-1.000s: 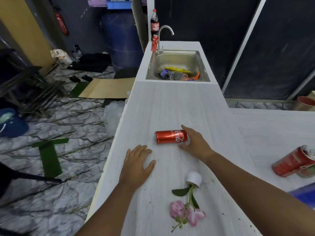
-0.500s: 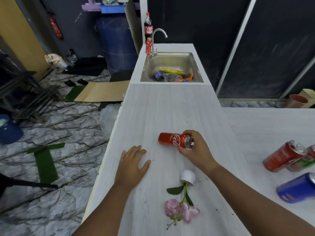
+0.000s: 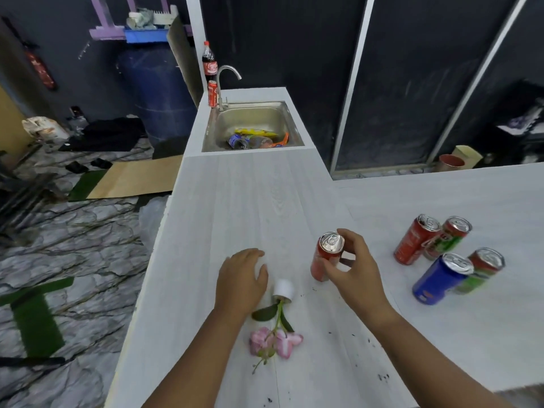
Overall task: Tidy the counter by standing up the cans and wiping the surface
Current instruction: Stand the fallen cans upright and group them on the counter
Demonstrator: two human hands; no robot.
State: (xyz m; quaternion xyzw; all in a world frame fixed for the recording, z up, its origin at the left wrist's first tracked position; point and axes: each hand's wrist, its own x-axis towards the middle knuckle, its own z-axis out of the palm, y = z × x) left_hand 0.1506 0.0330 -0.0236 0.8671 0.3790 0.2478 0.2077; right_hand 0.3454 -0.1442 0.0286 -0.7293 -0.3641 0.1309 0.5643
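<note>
1. The red cola can [image 3: 327, 257] is held nearly upright, with its silver top up, just to the right of the toppled white flower pot [image 3: 283, 290]. A second ago it lay on its side farther up the worktop [image 3: 250, 201], so it has been lifted, turned on end and brought nearer.
2. The can is gripped by the right hand [image 3: 354, 270], its fingers [image 3: 350, 238] and thumb curled round the can's body. Whether the base already rests on the worktop cannot be told; a slight lean is seen.
3. The left hand [image 3: 243, 275] is laid flat just left of the pot, fingers [image 3: 253, 254] straight and nothing held, much as it was before.
4. Standing this can is judged almost complete; only setting down and release are left.
5. Well to the right of the pot a group of four cans is seen: a red can [image 3: 413, 241], a red-and-green can [image 3: 447, 238], a blue can [image 3: 440, 279] and a second red-and-green can [image 3: 481, 270]. They appear to be on end, though wide-angle distortion makes this uncertain.
6. The pot lies tipped, with its pink flower [image 3: 275, 341] spread below it, and dark specks [image 3: 382, 376] are scattered nearby, so wiping is judged not yet done.
7. Far beyond the pot the sink [image 3: 290, 113] holds litter.
</note>
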